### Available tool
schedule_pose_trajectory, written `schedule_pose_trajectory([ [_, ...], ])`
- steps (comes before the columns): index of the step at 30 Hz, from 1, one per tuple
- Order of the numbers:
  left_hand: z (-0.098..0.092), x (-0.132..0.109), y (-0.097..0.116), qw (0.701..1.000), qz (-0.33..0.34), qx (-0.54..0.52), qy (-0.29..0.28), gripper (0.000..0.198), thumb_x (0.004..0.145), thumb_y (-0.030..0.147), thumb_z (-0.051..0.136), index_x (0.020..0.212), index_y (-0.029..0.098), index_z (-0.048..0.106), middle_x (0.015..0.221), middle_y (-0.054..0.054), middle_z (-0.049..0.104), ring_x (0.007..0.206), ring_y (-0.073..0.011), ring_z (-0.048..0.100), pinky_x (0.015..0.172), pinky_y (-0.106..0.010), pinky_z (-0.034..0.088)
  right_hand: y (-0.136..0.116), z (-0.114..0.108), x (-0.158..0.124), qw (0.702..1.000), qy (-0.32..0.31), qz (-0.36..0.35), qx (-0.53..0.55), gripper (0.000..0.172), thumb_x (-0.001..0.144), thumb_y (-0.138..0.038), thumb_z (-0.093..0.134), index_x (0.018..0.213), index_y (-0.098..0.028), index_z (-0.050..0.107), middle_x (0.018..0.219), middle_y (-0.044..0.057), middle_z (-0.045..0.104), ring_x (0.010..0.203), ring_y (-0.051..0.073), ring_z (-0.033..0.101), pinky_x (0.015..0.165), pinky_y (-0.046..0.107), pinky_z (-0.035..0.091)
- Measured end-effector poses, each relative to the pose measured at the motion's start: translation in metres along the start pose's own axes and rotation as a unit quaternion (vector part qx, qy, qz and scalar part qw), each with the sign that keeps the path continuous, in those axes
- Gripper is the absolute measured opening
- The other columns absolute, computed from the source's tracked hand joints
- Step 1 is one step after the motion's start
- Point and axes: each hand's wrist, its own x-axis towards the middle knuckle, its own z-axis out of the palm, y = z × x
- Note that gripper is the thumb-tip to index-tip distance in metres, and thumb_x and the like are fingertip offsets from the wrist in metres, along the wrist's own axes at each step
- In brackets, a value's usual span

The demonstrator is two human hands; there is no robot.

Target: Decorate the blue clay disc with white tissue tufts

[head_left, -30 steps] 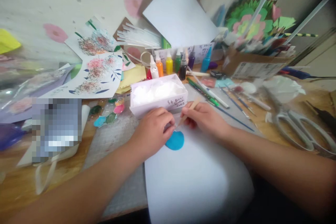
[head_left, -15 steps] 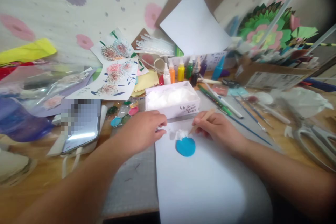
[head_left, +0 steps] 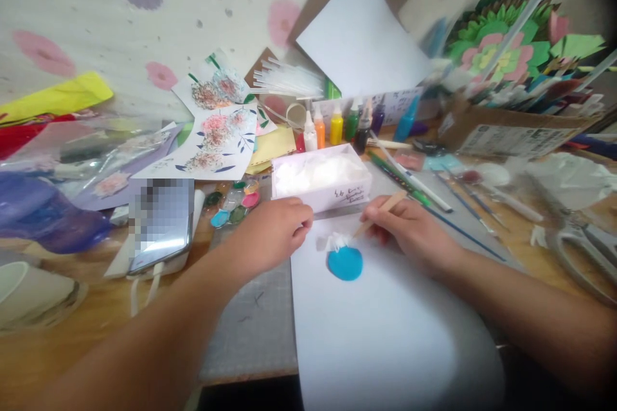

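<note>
My right hand (head_left: 407, 228) grips a flat wooden craft stick (head_left: 394, 200) pen-fashion. The stick's lower tip is at a clump of white fluffy material (head_left: 339, 241). That clump sits along the top edge of a blue round patch (head_left: 345, 264) on a white sheet of paper (head_left: 371, 334). Over the sheet's upper left edge hovers my left hand (head_left: 277, 231), its fingers curled and thumb pressed in. Whatever its fingertips may pinch is hidden. Just beyond both hands stands a white box (head_left: 351, 196) filled with fluffy white material (head_left: 322, 170).
Behind the box, paint bottles (head_left: 337, 127) stand in a row. Left lie small paint pots (head_left: 236, 213), a phone (head_left: 166, 231) and a paper cup (head_left: 33, 295). Brushes (head_left: 470, 199) and scissors (head_left: 578, 237) lie right. A grey cutting mat (head_left: 250, 327) lies under the paper.
My left thumb and fingers have closed together. The craft stick stays at the white fluff, its angle slightly changed. The whole view has shifted a little.
</note>
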Motion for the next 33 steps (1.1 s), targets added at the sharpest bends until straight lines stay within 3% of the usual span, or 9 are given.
schedule_pose_trajectory([
  [2, 0.000, -0.002, 0.005, 0.992, -0.056, -0.111, 0.039, 0.012, 0.079, 0.014, 0.053, 0.072, 0.020, 0.060, 0.071, 0.002, 0.063, 0.061, -0.0134, 0.055, 0.053, -0.024, 0.037, -0.003, -0.003, 0.000, 0.998, 0.015, -0.017, 0.057, 0.031, 0.082, -0.047, 0.063, 0.075, -0.018, 0.064, 0.059, 0.000, 0.060, 0.049, 0.010, 0.049, 0.045, 0.022, 0.036],
  [5, 0.001, -0.005, 0.013, 0.948, -0.108, -0.290, 0.070, 0.007, 0.082, 0.025, 0.058, 0.078, 0.020, 0.060, 0.077, 0.001, 0.068, 0.060, -0.0122, 0.057, 0.052, -0.023, 0.041, -0.013, -0.009, -0.002, 0.991, 0.028, -0.091, 0.090, 0.029, 0.086, -0.045, 0.062, 0.077, -0.018, 0.067, 0.065, 0.001, 0.062, 0.055, 0.011, 0.055, 0.051, 0.023, 0.044],
  [10, 0.002, -0.006, 0.023, 0.886, -0.104, -0.443, 0.087, 0.012, 0.080, 0.024, 0.063, 0.074, 0.018, 0.055, 0.070, 0.000, 0.066, 0.055, -0.0097, 0.058, 0.054, -0.023, 0.045, -0.034, -0.009, -0.013, 0.985, -0.007, -0.154, 0.079, 0.023, 0.085, -0.041, 0.065, 0.094, -0.022, 0.072, 0.083, 0.005, 0.072, 0.071, 0.017, 0.067, 0.064, 0.030, 0.056],
  [14, 0.003, -0.004, 0.027, 0.856, -0.100, -0.498, 0.094, 0.011, 0.077, 0.017, 0.065, 0.073, 0.017, 0.055, 0.060, 0.004, 0.061, 0.055, -0.0093, 0.060, 0.054, -0.021, 0.046, -0.040, 0.000, -0.021, 0.984, -0.015, -0.150, 0.094, 0.012, 0.080, -0.033, 0.073, 0.089, -0.025, 0.073, 0.078, 0.002, 0.074, 0.073, 0.016, 0.070, 0.066, 0.028, 0.057],
  [18, 0.006, -0.005, 0.028, 0.833, -0.102, -0.534, 0.100, 0.012, 0.075, 0.015, 0.067, 0.081, 0.017, 0.057, 0.066, 0.005, 0.061, 0.057, -0.0088, 0.062, 0.056, -0.021, 0.048, -0.040, 0.008, -0.021, 0.986, 0.001, -0.142, 0.085, 0.017, 0.083, -0.038, 0.068, 0.092, -0.024, 0.071, 0.079, 0.003, 0.074, 0.073, 0.017, 0.070, 0.071, 0.033, 0.059],
  [22, 0.009, -0.006, 0.028, 0.835, -0.085, -0.536, 0.086, 0.008, 0.077, 0.016, 0.067, 0.082, 0.016, 0.061, 0.065, 0.004, 0.062, 0.057, -0.0080, 0.060, 0.056, -0.021, 0.048, -0.043, 0.015, -0.020, 0.989, -0.009, -0.119, 0.090, 0.013, 0.079, -0.031, 0.070, 0.090, -0.022, 0.069, 0.083, 0.003, 0.074, 0.077, 0.016, 0.070, 0.073, 0.030, 0.057],
  [26, 0.008, -0.006, 0.032, 0.828, -0.081, -0.550, 0.078, 0.010, 0.075, 0.015, 0.067, 0.082, 0.017, 0.061, 0.071, 0.003, 0.064, 0.057, -0.0080, 0.061, 0.056, -0.021, 0.048, -0.048, 0.024, -0.022, 0.994, -0.020, -0.093, 0.055, 0.012, 0.069, -0.018, 0.074, 0.078, -0.021, 0.067, 0.076, 0.001, 0.072, 0.069, 0.013, 0.066, 0.060, 0.022, 0.053],
  [29, 0.007, -0.006, 0.034, 0.823, -0.084, -0.557, 0.076, 0.011, 0.073, 0.015, 0.068, 0.081, 0.017, 0.060, 0.072, 0.003, 0.063, 0.059, -0.0092, 0.061, 0.056, -0.022, 0.048, -0.049, 0.027, -0.023, 0.995, -0.004, -0.096, 0.022, 0.010, 0.067, -0.018, 0.074, 0.071, -0.020, 0.065, 0.065, -0.002, 0.065, 0.056, 0.010, 0.057, 0.048, 0.019, 0.046],
  [33, 0.008, -0.007, 0.031, 0.835, -0.077, -0.539, 0.072, 0.019, 0.071, 0.021, 0.073, 0.087, 0.017, 0.064, 0.071, 0.002, 0.060, 0.061, -0.0097, 0.054, 0.055, -0.022, 0.044, -0.049, 0.027, -0.022, 0.995, 0.011, -0.100, 0.022, 0.012, 0.067, -0.022, 0.075, 0.071, -0.021, 0.064, 0.065, -0.001, 0.064, 0.056, 0.010, 0.056, 0.048, 0.020, 0.045],
])
